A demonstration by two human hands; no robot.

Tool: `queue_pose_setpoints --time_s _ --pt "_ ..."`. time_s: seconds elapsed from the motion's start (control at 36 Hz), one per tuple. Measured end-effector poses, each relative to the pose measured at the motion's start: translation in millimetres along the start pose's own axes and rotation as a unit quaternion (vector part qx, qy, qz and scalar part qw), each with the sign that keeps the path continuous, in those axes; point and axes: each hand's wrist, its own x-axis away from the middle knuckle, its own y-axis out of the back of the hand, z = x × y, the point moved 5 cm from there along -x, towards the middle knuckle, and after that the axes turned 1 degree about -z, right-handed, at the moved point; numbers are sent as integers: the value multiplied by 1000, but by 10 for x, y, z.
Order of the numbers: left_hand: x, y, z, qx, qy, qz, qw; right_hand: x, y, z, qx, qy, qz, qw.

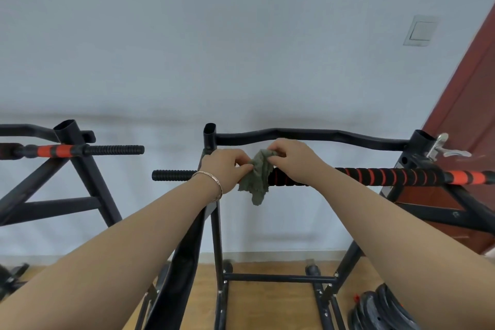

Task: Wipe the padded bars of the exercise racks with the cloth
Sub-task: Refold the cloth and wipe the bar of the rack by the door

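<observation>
A grey-green cloth [258, 179] hangs over the black and orange padded bar [388, 176] of the rack in front of me. My left hand [227, 167] pinches the cloth's left edge, and my right hand [290, 155] pinches its top from the right. Both hands are just above the bar, near its left part. The bar's bare ribbed end [174, 175] sticks out to the left of my left wrist. A second rack on the left carries another padded bar [57, 151] with an orange section.
A curved black top bar [308, 134] runs behind my hands. Black rack frames [218, 236] stand on the wooden floor against a white wall. Weight plates [380, 311] lie at lower right. A red-brown door [471, 115] and a wall switch [420, 31] are on the right.
</observation>
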Motion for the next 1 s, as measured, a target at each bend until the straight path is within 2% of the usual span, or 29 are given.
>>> queue_pose_setpoints --time_s 0.08,0.19,0.28,0.33,0.42,0.5,0.58,0.67,0.72,0.78,0.86,0.92,1.0 --pt "29 20 -63 85 10 2 996 -3 116 -8 -81 -4 -49 996" --pt "67 68 -207 150 -2 1 989 61 258 -53 -267 -55 -67 960" --pt "86 78 -298 165 -16 -4 986 98 381 -103 -295 -56 -64 952" --pt "95 77 -304 158 -20 1 987 95 425 -161 -283 -61 -55 956" --pt "101 54 -335 88 -28 12 996 108 466 -318 -215 -73 -20 974" --pt "85 37 -386 -79 -61 -33 994 116 496 -491 -53 -61 1 997" --pt "22 -87 -566 -224 -161 -64 959 87 510 -605 48 -37 -2 998" --pt "-112 -389 -751 -299 -268 5 916 31 498 -666 155 -36 20 987" --pt "-207 -569 -799 -336 -281 57 897 -25 478 -721 210 -57 47 975" --pt "-276 -680 -808 -343 -269 93 895 -53 432 -805 225 -93 101 965" --pt "-318 -720 -781 -281 -231 117 924 -23 337 -949 123 -182 192 956" --pt "-351 -719 -757 -242 -197 141 940 -29 322 -981 92 -190 214 954" --pt "-416 -717 -752 -218 -150 168 950 -45 322 -966 89 -174 203 959"
